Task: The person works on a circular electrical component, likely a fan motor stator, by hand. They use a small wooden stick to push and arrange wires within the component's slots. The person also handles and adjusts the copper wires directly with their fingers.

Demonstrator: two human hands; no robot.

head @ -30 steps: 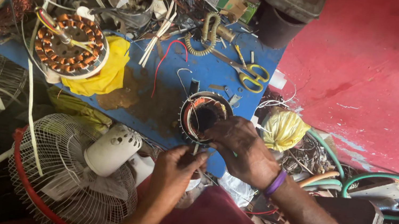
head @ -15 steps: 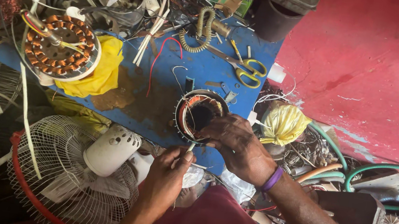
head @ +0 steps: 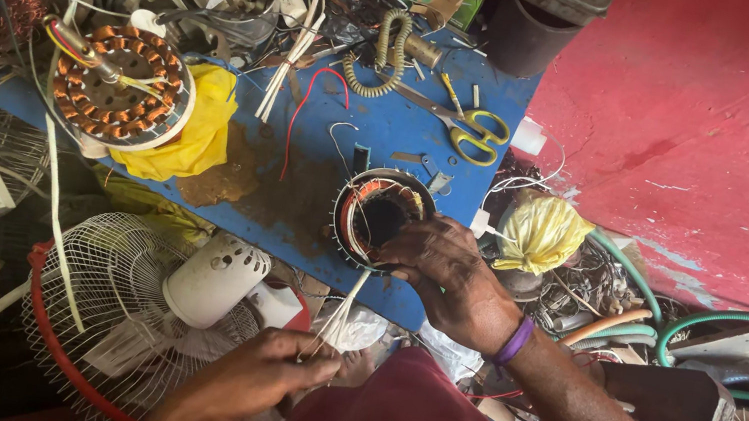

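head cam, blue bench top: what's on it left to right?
Copper-wound stator on a yellow cloth → red wire → coiled cord → motor stator ring, steadied by the right hand → yellow-handled scissors. The left hand holds thin white strips below the blue bench.

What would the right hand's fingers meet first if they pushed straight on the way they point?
The right hand points up-left; its fingers already rest on the round motor stator, so they would press into its windings first, though depth is hard to judge.
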